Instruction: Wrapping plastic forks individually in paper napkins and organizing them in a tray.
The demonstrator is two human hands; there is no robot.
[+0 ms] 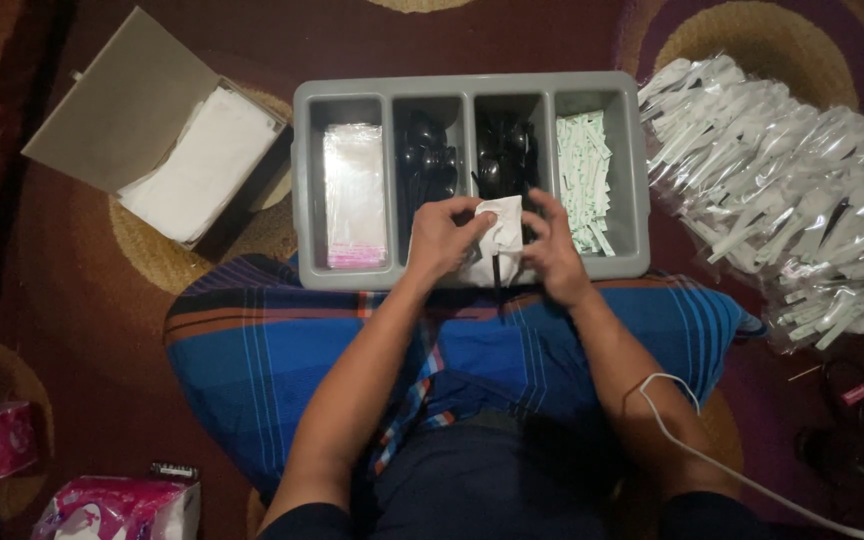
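Risk first: could lose the black utensil handle (495, 268) out of the bottom of the white napkin (497, 240) if the wrap stays loose, judging by how it pokes below the fold; could also nudge the grey tray (467, 84) off the blue checked cloth (282, 340) on the lap, since its near edge rests there rather than on a desk

Left hand (439, 235), centre of the frame: fingers curled, pinching the napkin's left edge. Right hand (555, 250), just right of centre: closed around the napkin's right side, thumb on top. Napkin over the tray's third compartment, above black spoons (502, 155). Paper sachets (584, 180) to the right, clear bags (355, 195) to the left. Far right: heap of wrapped white cutlery (802, 210). Upper left: open box of napkins (202, 165)
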